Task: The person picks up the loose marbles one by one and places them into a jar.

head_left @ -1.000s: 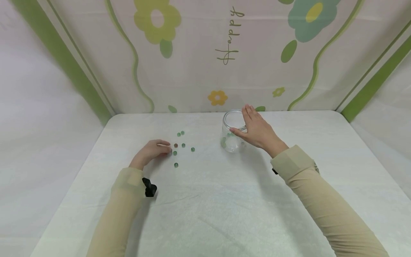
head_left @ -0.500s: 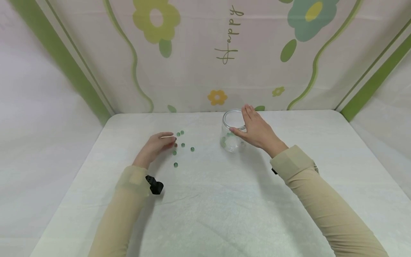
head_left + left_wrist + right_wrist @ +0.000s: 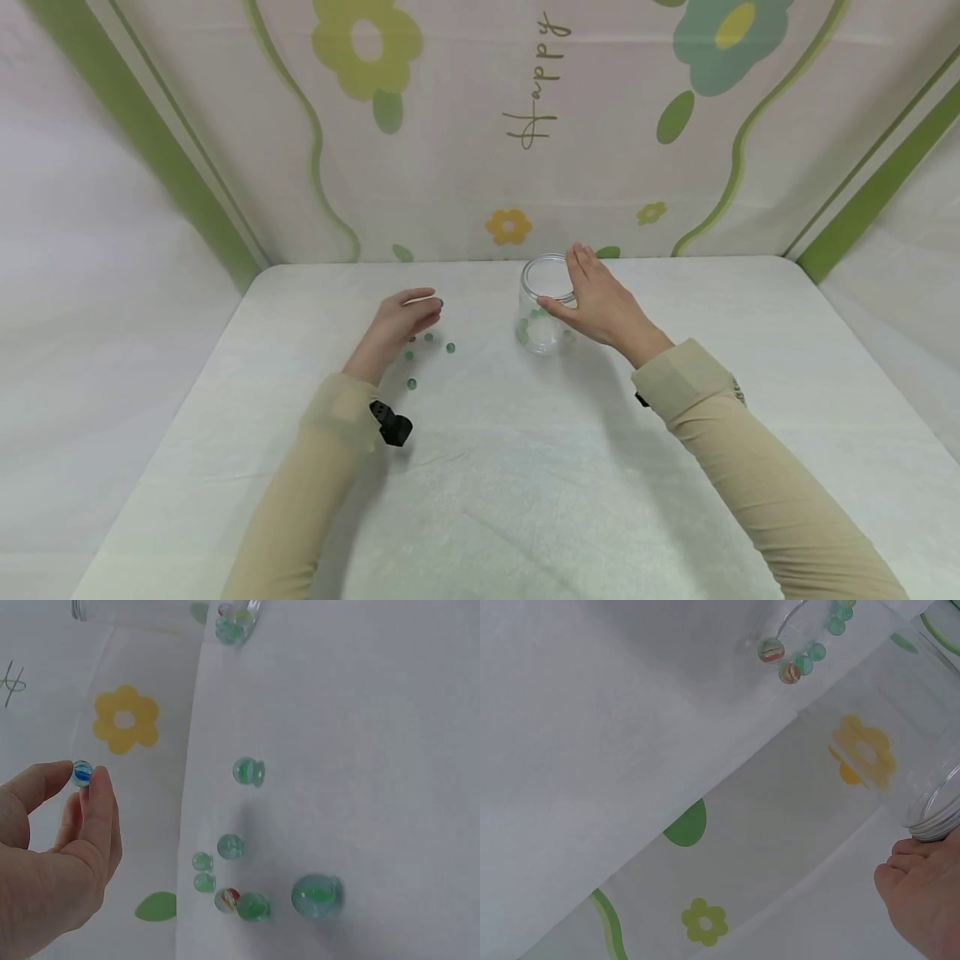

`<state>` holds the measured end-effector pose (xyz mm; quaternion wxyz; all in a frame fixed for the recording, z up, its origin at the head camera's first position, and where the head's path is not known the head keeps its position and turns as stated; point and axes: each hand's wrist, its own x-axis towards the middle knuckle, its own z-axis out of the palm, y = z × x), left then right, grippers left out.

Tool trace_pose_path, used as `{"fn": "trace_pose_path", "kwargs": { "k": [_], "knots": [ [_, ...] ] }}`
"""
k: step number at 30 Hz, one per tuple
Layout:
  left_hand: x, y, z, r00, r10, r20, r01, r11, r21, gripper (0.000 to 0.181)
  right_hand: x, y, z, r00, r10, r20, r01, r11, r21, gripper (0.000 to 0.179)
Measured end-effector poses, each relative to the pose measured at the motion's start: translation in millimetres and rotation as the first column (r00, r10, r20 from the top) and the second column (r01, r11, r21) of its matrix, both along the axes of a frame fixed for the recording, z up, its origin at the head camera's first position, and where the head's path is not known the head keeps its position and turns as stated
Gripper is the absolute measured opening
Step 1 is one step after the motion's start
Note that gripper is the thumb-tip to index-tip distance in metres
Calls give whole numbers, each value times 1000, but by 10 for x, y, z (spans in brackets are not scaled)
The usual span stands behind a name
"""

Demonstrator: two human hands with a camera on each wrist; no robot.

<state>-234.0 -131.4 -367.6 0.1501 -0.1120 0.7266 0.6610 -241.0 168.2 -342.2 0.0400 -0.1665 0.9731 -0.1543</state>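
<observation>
Between thumb and fingertips, my left hand point(image 3: 401, 323) pinches a glass marble with blue swirls point(image 3: 82, 773), held above the table. Below it in the left wrist view lie several loose green marbles point(image 3: 247, 771) and a red-and-white swirled marble point(image 3: 226, 900). A clear glass jar point(image 3: 529, 307) stands upright at the back of the table, its mouth uncovered. My right hand point(image 3: 602, 302) rests against the right side of its rim, fingers straight and thumb toward the near side. Several green and reddish marbles point(image 3: 804, 664) sit at the jar's bottom.
The white-covered table point(image 3: 480, 500) ends at the back against a flower-printed cloth point(image 3: 450, 150). White cloth walls point(image 3: 82, 275) enclose both sides. A black device point(image 3: 392, 423) is fixed at the left wrist.
My left hand has lifted the blue marble and moved it right and farther back, past the loose marbles. The right hand and the jar have stayed in place.
</observation>
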Motion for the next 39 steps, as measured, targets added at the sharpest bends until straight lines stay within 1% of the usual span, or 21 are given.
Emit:
{"fn": "trace_pose_path", "kwargs": {
  "k": [2,5,13,15,20,25,32,39],
  "knots": [
    [-9,82,29,1000,6,-3,-6,999,37,50,-4,1,-5,1000,0,6,0,1000,-1,95],
    [-10,202,86,1000,9,-26,-6,994,109,48,-3,3,-8,1000,-2,10,2,1000,-1,95],
    [-2,546,286,997,25,-70,-11,981,193,43,-6,-10,-7,1000,-1,6,1,1000,4,94],
    [-4,636,324,997,16,-80,0,979,203,42,-10,-10,-7,1000,-4,7,4,1000,6,94],
    [0,818,384,996,-12,-89,30,979,200,40,-14,-10,-10,1000,-9,14,9,1000,-2,96],
    [9,949,415,995,-30,-100,48,981,189,39,-12,0,-13,1000,-11,15,11,1000,-15,102],
    [19,1070,436,990,-58,-131,83,977,194,38,-11,-1,-2,1000,-4,20,4,1000,-13,96],
    [25,1144,448,984,-82,-156,107,981,160,37,-12,3,-10,1000,-5,23,6,1000,-18,96]
  ]
}}
